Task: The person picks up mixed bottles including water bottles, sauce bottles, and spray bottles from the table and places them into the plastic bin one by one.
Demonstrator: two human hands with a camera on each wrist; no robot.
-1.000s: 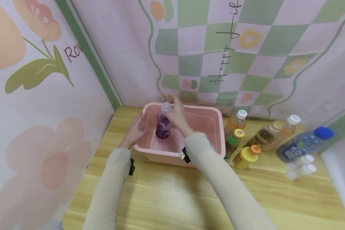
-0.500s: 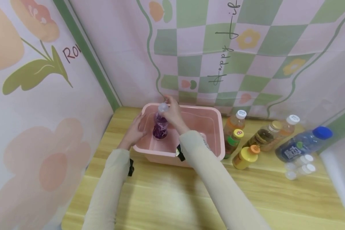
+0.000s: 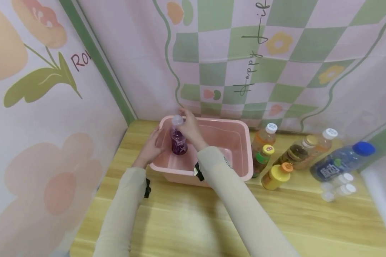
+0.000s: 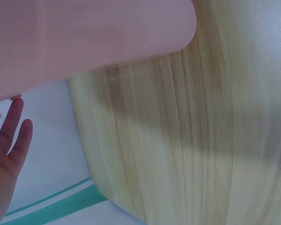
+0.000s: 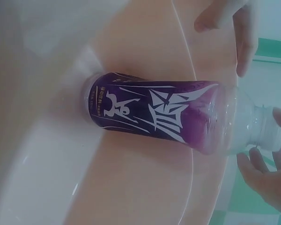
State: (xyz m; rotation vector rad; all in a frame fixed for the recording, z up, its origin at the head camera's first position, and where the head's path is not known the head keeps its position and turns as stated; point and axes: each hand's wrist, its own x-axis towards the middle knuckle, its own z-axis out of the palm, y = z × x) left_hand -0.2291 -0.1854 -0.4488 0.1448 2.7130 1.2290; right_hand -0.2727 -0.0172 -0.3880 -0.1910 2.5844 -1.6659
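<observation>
In the head view a purple drink bottle (image 3: 179, 141) with a translucent top stands, leaning slightly left, in the left part of a pink basin (image 3: 234, 124). My right hand (image 3: 192, 131) holds it near its neck, thumb on one side and fingers on the other, as the right wrist view shows. The dark label of the bottle (image 5: 150, 110) faces that camera. At the basin's left rim rests my left hand (image 3: 150, 150), its thumb over the inner side. The left wrist view shows fingers of the left hand (image 4: 7, 150) fairly straight against the basin's outer wall (image 4: 107, 33).
Right of the basin are several drink bottles, among them a yellow one with an orange cap (image 3: 276, 176) and a large blue-capped one (image 3: 341, 162). Small clear white-capped bottles (image 3: 344, 184) lie near the right edge. A patterned curtain (image 3: 212, 71) hangs behind the wooden table (image 3: 186, 221).
My right hand has shifted left inside the basin, and the purple bottle has moved left with it, its top now tipped left. The left hand has stayed at the rim.
</observation>
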